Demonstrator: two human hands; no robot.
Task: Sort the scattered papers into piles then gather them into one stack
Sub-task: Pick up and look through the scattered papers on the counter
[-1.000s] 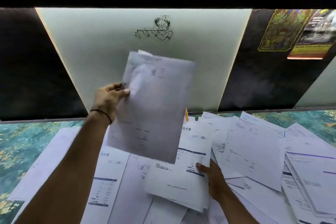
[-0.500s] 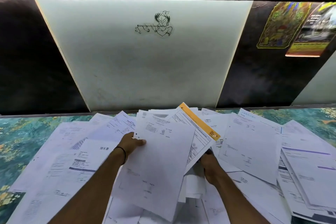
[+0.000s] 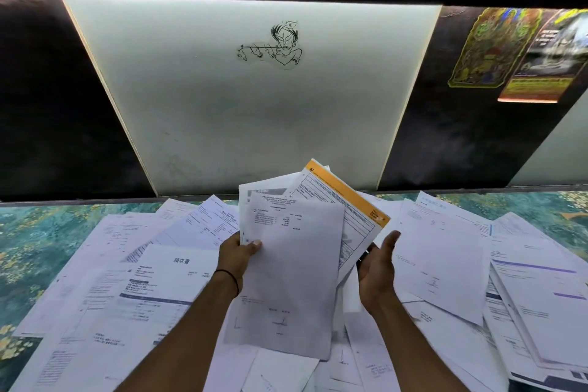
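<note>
Many white printed papers (image 3: 159, 289) lie scattered and overlapping across the teal patterned surface (image 3: 28, 251). My left hand (image 3: 237, 253) grips the left edge of a bundle of sheets (image 3: 292, 267) held up at the centre, thumb on the top page. An orange-banded sheet (image 3: 346, 194) fans out from the bundle's upper right. My right hand (image 3: 377, 264) is palm-up with fingers spread under the right side of that bundle, supporting its edge. More sheets lie to the right (image 3: 445, 258) and far right (image 3: 541, 302).
A pale backlit panel (image 3: 254, 111) with a small line drawing (image 3: 276, 44) stands upright behind the surface. Dark wall panels flank it. Two colourful posters (image 3: 509, 51) hang at the upper right.
My left hand brought its sheet down from in front of the panel onto the papers my right hand lifted. The two now form one fanned bundle, raised slightly higher than half a second ago.
</note>
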